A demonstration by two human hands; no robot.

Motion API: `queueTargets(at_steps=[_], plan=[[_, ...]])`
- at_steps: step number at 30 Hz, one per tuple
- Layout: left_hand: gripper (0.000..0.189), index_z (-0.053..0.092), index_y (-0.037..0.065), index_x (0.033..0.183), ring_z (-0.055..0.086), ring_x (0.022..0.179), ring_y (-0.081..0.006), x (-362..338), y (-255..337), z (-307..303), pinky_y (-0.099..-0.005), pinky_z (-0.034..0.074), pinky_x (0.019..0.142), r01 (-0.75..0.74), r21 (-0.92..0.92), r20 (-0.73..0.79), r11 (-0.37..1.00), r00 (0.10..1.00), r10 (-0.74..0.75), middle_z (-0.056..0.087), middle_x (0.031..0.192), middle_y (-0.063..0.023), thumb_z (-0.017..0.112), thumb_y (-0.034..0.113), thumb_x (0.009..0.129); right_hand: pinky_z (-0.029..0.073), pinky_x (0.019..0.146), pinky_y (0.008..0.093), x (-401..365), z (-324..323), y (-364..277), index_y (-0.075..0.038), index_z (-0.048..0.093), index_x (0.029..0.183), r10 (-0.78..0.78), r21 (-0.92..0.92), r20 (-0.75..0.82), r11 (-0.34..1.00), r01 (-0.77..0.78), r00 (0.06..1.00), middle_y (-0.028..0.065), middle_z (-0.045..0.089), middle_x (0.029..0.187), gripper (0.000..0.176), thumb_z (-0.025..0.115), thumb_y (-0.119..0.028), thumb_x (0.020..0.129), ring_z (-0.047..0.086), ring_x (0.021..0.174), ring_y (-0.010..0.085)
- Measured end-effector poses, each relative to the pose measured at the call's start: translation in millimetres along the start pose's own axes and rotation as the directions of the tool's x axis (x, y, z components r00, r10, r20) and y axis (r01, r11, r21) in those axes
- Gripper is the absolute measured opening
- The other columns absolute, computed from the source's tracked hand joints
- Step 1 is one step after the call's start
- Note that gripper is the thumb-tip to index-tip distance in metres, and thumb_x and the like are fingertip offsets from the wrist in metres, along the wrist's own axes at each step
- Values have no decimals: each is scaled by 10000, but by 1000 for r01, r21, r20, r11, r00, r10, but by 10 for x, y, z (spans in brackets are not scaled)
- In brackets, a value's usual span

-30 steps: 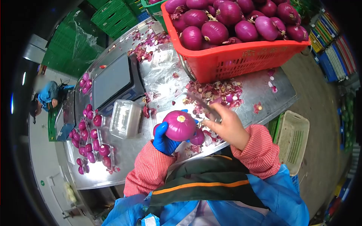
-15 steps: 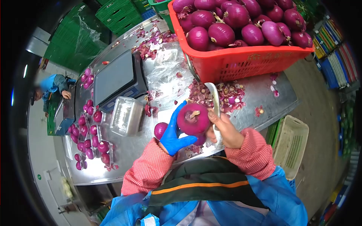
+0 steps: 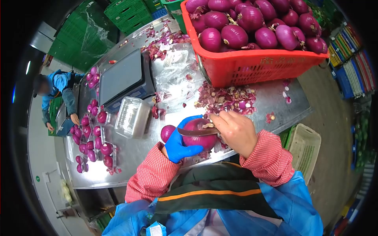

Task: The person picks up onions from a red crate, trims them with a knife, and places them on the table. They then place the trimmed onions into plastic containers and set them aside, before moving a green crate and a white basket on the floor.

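Observation:
My left hand, in a blue glove, is closed around the left side of a large red onion above the metal table's front part. My bare right hand grips a knife whose handle is hidden in the fingers. The curved knife blade lies across the onion, near its dry stem end. Another red onion rests on the table just left of my gloved hand. Loose onion skins are heaped beyond my hands.
A red crate full of onions stands at the back right. Left are a scale, clear plastic trays and packed onions. A co-worker stands at the far left. A pale basket sits right of the table.
The knife has swung from upright beside the onion to lying across it. My right hand has turned over, palm down. The co-worker has leaned in, with a hand reaching nearer the packed onions.

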State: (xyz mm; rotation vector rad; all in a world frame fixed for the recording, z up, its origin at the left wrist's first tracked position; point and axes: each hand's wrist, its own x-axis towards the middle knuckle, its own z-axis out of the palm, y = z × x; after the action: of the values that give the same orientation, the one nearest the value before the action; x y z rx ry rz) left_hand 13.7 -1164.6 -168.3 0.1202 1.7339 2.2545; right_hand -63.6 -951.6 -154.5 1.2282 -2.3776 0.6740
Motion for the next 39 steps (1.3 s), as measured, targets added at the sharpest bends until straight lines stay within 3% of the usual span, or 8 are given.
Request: queueTargets(at_steps=[10,22,24,26,29,33,36,39], plan=[[891,344,42,1444,490,1274,-242,-95,-96,-74,-417,391,1075,67,-158,145,985,988,-44,486,1388,-120,819,194,706,494,587,340,-254,150,293,-52,661,1082,90,77,-5,993,-90,996,61,572,755,363,643,-14,721,600,678,235],[958,302,42,1455,509,1253,-258,55,-130,119,-387,440,1035,-37,333,-31,942,998,50,497,1357,-146,842,146,671,532,728,352,-132,56,98,-55,532,1290,338,652,254,633,-418,906,194,668,1060,515,699,-287,863,676,883,306],[979,303,36,1455,508,1254,-282,14,-183,209,-397,430,1044,-58,433,-109,900,987,116,492,1361,-162,852,185,658,525,638,304,-222,270,225,-68,474,1363,335,709,516,348,-613,788,120,674,907,565,663,-343,906,648,777,157],[991,315,30,1449,498,1264,-313,-44,-357,245,-415,409,1060,-110,450,-166,886,965,204,478,1374,-181,859,228,645,481,537,238,-373,460,379,-80,395,1426,49,560,828,-107,-822,558,41,620,823,632,650,-361,921,594,709,81],[1052,333,32,1456,414,1321,-371,-134,-339,181,-450,328,1106,-97,731,-126,676,954,273,415,1433,-211,871,381,622,418,473,190,-463,629,234,-37,383,1420,-94,539,739,-512,-668,668,2,622,861,653,679,-307,905,571,682,60],[933,361,16,1445,427,1288,-399,-368,-471,-320,-458,338,1088,114,800,-415,588,814,406,433,1419,-224,791,420,722,396,464,177,-165,715,88,-34,519,1295,125,638,769,-203,-743,626,37,692,947,510,712,-262,882,584,670,35],[805,407,-6,1406,498,1204,-406,-562,-831,-838,-449,385,1049,386,821,-534,420,781,325,509,1338,-242,742,366,775,536,644,349,133,1027,-60,-69,530,1260,351,592,401,606,-532,846,139,702,923,587,767,-338,796,689,753,260],[686,453,-17,1366,546,1126,-413,-637,-962,-808,-450,425,1002,317,870,-459,377,800,387,563,1256,-250,697,280,798,547,689,447,456,1299,-237,-134,494,1309,242,343,295,876,-339,924,224,587,1107,655,763,-393,771,664,841,379]])
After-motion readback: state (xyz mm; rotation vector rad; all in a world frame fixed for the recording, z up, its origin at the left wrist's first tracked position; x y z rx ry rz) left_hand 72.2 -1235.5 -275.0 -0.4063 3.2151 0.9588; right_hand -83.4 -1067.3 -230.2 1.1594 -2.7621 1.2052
